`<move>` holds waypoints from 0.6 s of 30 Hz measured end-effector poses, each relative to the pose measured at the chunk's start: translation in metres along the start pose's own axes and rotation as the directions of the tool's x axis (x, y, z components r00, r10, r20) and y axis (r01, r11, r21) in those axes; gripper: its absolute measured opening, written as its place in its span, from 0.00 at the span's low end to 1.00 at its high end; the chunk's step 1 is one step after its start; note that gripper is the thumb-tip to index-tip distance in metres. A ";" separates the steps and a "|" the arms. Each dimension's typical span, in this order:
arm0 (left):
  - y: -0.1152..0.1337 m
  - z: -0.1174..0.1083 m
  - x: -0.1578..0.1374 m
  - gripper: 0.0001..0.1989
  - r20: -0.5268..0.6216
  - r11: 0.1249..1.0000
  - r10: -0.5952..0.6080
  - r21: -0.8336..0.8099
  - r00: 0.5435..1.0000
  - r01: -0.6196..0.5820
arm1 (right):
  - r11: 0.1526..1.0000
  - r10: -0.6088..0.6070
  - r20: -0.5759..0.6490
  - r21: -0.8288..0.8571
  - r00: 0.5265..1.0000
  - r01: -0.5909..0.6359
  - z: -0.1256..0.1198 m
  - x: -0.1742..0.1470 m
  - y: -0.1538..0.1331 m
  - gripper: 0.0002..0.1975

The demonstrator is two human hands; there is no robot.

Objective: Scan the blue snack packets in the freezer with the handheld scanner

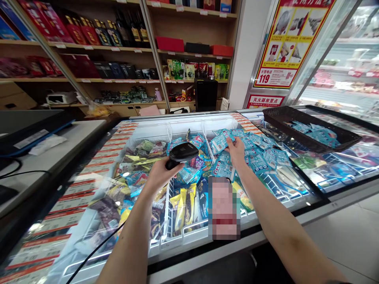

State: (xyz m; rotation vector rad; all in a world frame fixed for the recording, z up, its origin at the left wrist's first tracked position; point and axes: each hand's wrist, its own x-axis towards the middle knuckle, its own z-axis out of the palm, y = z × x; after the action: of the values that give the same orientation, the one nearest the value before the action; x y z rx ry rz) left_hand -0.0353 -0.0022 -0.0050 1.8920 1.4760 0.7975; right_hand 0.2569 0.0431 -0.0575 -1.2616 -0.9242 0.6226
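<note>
My left hand (161, 173) is wrapped round the handle of a black barcode scanner (184, 151), its head pointing to the right. A black cable trails down beside the left forearm. My right hand (236, 150) pinches the edge of a light-blue packet (219, 142) with small printing. Many similar blue packets (257, 161) lie in a loose pile on the freezer's glass top, under and right of that hand. Between my forearms, near the front edge, lies a phone (224, 209) with its screen blurred out.
The chest freezer (189, 252) holds wire baskets of wrapped ice creams (185, 209). A dark basket (310, 130) with more blue packets stands at the right. Price labels (68, 209) line the left glass. A counter (74, 138) is at left; shelves of bottles and boxes (118, 33) stand behind.
</note>
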 end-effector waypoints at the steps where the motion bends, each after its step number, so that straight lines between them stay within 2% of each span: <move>1: 0.000 -0.001 0.000 0.22 -0.019 1.000 -0.012 -0.011 1.000 0.012 | 0.999 -0.029 -0.024 -0.035 0.999 0.028 -0.002 0.002 0.001 0.23; 4: -0.002 -0.005 0.001 0.23 -0.071 0.997 -0.056 -0.058 0.996 0.052 | 0.987 -0.088 -0.059 -0.139 0.994 0.079 -0.008 0.006 0.004 0.26; 9: -0.011 -0.007 0.004 0.24 -0.187 0.988 -0.110 -0.124 0.976 0.088 | 0.919 -0.179 0.024 -0.352 0.984 0.176 -0.011 0.002 0.001 0.29; 14: -0.018 -0.011 0.007 0.25 -0.289 0.982 -0.149 -0.152 0.946 0.108 | 0.754 -0.288 0.143 -0.576 0.947 0.316 -0.009 -0.005 -0.007 0.23; 18: -0.023 -0.013 0.008 0.26 -0.310 0.983 -0.153 -0.144 0.938 0.113 | 0.642 -0.360 0.188 -0.661 0.914 0.389 -0.008 -0.008 -0.007 0.19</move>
State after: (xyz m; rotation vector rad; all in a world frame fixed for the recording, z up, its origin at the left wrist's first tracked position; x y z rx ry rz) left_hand -0.0577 0.0113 -0.0130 1.6042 1.6844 1.1457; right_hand 0.2587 0.0311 -0.0523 -1.6404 -1.4893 -0.0693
